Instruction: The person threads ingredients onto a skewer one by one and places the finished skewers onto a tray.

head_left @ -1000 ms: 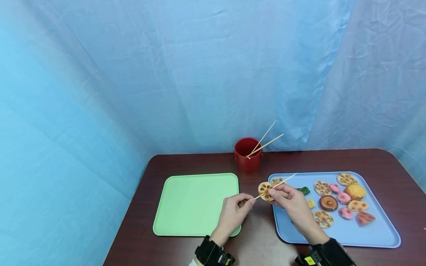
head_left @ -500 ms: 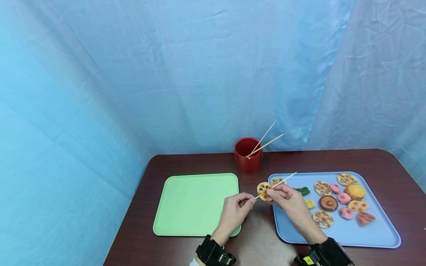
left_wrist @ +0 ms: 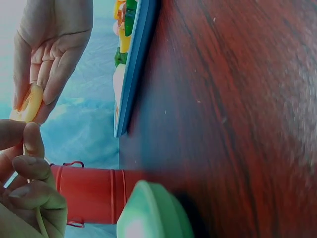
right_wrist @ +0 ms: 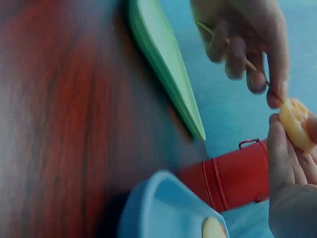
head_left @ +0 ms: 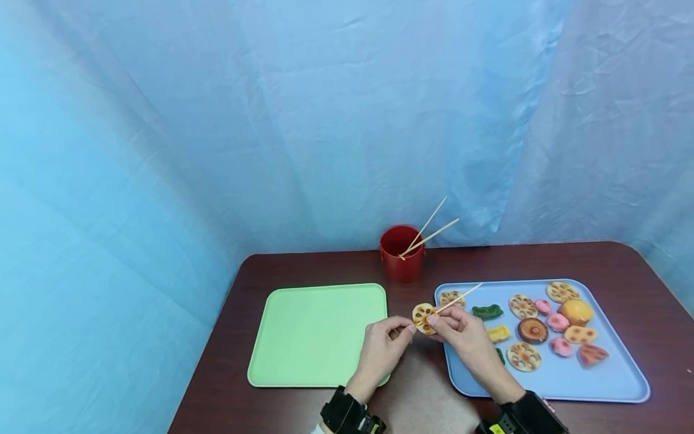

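Note:
My left hand pinches a thin wooden skewer near its lower end, beside the green tray. The skewer runs through a slice of lotus root, its far end pointing up and right over the blue tray. With thumb and fingers, my right hand grips the slice by its right side. The left fingertips are right at the slice's near face, as the lotus slice in the right wrist view shows. More of the skewer passes back under the left fingers in the left wrist view.
On the right, a blue tray bears toy foods: lotus slices, a mushroom, green peppers, pink pieces and a yellow piece. A green tray lies left. Behind stands a red bucket with skewers.
The lotus slice and my right hand have moved left along the skewer, up to my left fingertips. More of the green pepper and yellow piece on the blue tray now shows.

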Demonstrator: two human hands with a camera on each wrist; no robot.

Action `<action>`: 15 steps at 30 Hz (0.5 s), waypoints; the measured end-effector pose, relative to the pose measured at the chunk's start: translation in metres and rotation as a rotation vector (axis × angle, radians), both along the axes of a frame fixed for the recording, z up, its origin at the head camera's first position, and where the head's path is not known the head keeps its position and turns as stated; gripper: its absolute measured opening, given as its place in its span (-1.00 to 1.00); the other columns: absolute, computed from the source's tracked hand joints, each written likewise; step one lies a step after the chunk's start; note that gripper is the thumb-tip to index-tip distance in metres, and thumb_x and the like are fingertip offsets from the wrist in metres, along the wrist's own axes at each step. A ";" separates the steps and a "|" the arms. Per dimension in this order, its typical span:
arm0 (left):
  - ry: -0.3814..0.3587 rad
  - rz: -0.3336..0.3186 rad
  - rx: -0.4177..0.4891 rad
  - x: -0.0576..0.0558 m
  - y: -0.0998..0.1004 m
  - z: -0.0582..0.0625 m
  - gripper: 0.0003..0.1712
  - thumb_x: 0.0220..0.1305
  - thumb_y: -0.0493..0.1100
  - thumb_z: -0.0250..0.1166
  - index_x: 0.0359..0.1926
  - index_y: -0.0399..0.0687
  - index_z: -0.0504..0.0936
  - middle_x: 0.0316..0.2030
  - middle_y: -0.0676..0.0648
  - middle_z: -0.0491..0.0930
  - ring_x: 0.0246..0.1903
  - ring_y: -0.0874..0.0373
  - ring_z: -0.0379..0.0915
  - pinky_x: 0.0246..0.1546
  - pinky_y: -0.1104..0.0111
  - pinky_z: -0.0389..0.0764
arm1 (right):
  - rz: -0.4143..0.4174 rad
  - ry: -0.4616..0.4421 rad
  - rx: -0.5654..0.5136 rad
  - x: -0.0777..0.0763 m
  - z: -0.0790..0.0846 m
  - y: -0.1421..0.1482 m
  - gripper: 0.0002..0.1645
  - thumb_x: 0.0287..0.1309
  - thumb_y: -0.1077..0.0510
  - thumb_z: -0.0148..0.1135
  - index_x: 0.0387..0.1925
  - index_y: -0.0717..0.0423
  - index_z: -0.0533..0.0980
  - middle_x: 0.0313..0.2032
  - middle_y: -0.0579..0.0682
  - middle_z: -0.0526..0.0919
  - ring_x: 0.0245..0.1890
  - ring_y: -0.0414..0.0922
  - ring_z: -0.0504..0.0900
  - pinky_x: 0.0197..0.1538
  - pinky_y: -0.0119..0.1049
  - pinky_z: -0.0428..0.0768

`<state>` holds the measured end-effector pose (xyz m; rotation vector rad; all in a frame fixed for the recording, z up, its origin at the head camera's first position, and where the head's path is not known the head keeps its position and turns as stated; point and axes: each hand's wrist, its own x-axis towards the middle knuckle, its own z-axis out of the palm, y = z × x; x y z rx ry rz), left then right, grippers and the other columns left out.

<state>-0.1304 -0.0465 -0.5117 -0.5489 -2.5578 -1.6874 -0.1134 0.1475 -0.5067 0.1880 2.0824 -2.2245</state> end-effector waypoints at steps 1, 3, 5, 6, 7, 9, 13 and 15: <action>0.006 0.000 -0.004 0.000 0.000 0.000 -0.81 0.39 -0.13 0.34 -0.26 -0.15 0.80 -0.53 0.15 0.63 -0.57 0.44 0.39 -0.51 0.55 0.45 | 0.004 -0.003 0.008 0.000 0.000 -0.001 -0.53 0.42 0.06 0.32 0.04 0.43 0.52 -0.13 0.15 0.79 -0.14 -0.17 0.77 0.00 -0.18 0.70; 0.014 0.000 -0.008 0.000 0.000 0.001 -0.79 0.40 -0.12 0.33 -0.25 -0.15 0.80 -0.52 0.16 0.64 -0.56 0.44 0.40 -0.51 0.54 0.47 | -0.003 -0.014 0.023 0.000 0.000 -0.001 -0.52 0.41 0.04 0.33 0.05 0.40 0.53 -0.13 0.14 0.79 -0.14 -0.17 0.77 0.01 -0.16 0.70; 0.007 -0.003 -0.006 0.000 0.000 0.001 -0.79 0.40 -0.11 0.33 -0.25 -0.15 0.80 -0.51 0.17 0.64 -0.56 0.44 0.41 -0.50 0.53 0.47 | -0.007 -0.017 0.043 0.000 0.001 0.000 -0.51 0.40 0.01 0.34 0.06 0.37 0.54 -0.13 0.14 0.79 -0.14 -0.17 0.77 0.01 -0.15 0.70; 0.002 -0.003 -0.006 0.000 0.000 0.002 -0.79 0.40 -0.11 0.33 -0.25 -0.14 0.80 -0.51 0.18 0.64 -0.56 0.44 0.41 -0.50 0.52 0.48 | -0.004 -0.009 0.061 0.001 0.002 0.001 -0.50 0.40 -0.01 0.33 0.07 0.37 0.55 -0.13 0.14 0.79 -0.14 -0.17 0.77 0.01 -0.14 0.70; -0.004 -0.003 -0.003 0.000 -0.001 0.001 -0.79 0.40 -0.11 0.33 -0.25 -0.14 0.80 -0.51 0.18 0.64 -0.56 0.43 0.41 -0.50 0.52 0.48 | -0.001 0.002 0.083 0.001 0.002 0.003 -0.48 0.41 -0.03 0.32 0.08 0.36 0.55 -0.12 0.13 0.79 -0.14 -0.17 0.77 0.01 -0.15 0.70; -0.015 -0.002 -0.003 0.000 -0.004 0.000 -0.79 0.39 -0.12 0.34 -0.25 -0.15 0.80 -0.51 0.19 0.63 -0.56 0.43 0.41 -0.50 0.52 0.47 | 0.008 0.040 0.113 0.001 0.003 0.009 -0.46 0.43 -0.05 0.29 0.10 0.37 0.55 -0.10 0.16 0.78 -0.13 -0.13 0.78 0.01 -0.15 0.70; -0.026 0.016 -0.013 -0.001 -0.013 -0.004 -0.81 0.38 -0.12 0.35 -0.26 -0.14 0.80 -0.53 0.17 0.62 -0.60 0.41 0.37 -0.52 0.53 0.44 | -0.001 0.128 0.183 -0.001 0.005 0.027 -0.42 0.48 -0.10 0.21 0.16 0.35 0.53 -0.04 0.22 0.76 -0.08 -0.05 0.78 0.00 -0.16 0.71; -0.026 0.028 -0.024 -0.002 -0.018 -0.005 -0.81 0.39 -0.12 0.35 -0.27 -0.12 0.80 -0.54 0.15 0.63 -0.61 0.40 0.37 -0.53 0.52 0.42 | -0.002 0.159 0.225 -0.002 0.007 0.037 -0.41 0.51 -0.11 0.16 0.19 0.34 0.52 0.01 0.23 0.74 -0.05 -0.07 0.78 0.00 -0.16 0.71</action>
